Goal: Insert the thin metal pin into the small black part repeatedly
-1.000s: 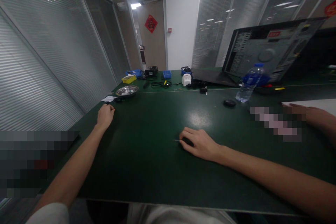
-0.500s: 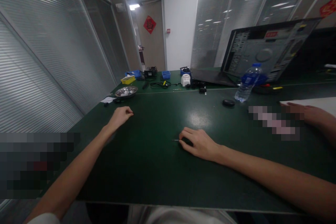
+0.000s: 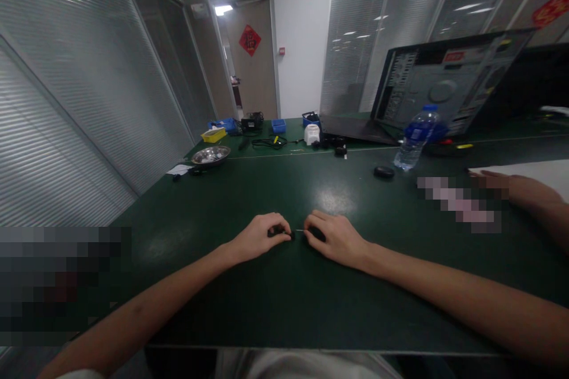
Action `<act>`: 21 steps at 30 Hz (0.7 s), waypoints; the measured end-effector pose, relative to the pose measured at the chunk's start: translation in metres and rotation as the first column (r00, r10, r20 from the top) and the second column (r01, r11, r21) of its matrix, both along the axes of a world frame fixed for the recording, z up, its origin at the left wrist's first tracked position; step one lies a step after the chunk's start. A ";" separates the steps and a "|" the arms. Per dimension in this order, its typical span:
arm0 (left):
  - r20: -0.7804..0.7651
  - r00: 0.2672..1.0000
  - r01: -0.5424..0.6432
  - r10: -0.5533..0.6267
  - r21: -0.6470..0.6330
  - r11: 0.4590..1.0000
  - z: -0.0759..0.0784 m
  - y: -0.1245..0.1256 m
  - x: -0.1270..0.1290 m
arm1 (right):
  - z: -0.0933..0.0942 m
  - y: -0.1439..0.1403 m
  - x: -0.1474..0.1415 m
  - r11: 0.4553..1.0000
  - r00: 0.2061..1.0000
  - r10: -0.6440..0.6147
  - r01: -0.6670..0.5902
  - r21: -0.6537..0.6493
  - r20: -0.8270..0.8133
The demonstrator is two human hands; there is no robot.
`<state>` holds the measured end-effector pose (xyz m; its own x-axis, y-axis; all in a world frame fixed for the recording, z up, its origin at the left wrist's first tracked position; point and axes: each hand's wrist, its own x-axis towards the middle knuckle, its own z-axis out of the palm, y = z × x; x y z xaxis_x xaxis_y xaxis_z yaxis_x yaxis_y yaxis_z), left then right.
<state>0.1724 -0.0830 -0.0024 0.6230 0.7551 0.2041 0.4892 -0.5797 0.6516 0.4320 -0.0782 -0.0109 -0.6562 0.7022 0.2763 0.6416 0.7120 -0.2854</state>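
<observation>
My left hand [image 3: 260, 238] rests low over the dark green table [image 3: 249, 308], thumb and fingers pinching a small black piece [image 3: 292, 235] too tiny to identify. Close by on the right, my right hand [image 3: 335, 237] is closed around a thin metal rod [image 3: 299, 230] that sticks out leftward from its fingertips. The rod's other end is hidden in the hand. A narrow gap separates both sets of fingertips, and the rod's tip points at the black piece; whether they touch I cannot tell.
A metal bowl [image 3: 208, 164] with small items stands at the far left. Rightward are a black mouse [image 3: 383, 172], a water bottle [image 3: 406, 156] and an open computer case [image 3: 440, 92]. Another person's hand [image 3: 527, 190] lies at the right edge by white paper [image 3: 544, 172].
My left hand has come from near the metal bowl, right and toward me, up to my right hand. The black piece now shows at its fingertips. My right hand has stayed nearly in place.
</observation>
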 end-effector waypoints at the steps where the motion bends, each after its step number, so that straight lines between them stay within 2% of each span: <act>1: 0.006 1.000 -0.012 0.012 -0.012 1.000 0.000 0.001 -0.001 | 0.000 0.000 0.000 1.000 1.000 0.006 -0.006 -0.001 0.004; 12: 0.027 0.997 -0.064 0.066 -0.074 0.995 -0.002 -0.001 -0.002 | 0.001 0.000 0.000 0.999 0.999 0.042 -0.042 0.008 0.000; 21: 0.029 0.993 -0.114 0.116 -0.058 0.992 -0.006 0.001 -0.003 | 0.001 -0.001 0.000 0.999 0.999 0.029 -0.028 0.024 -0.034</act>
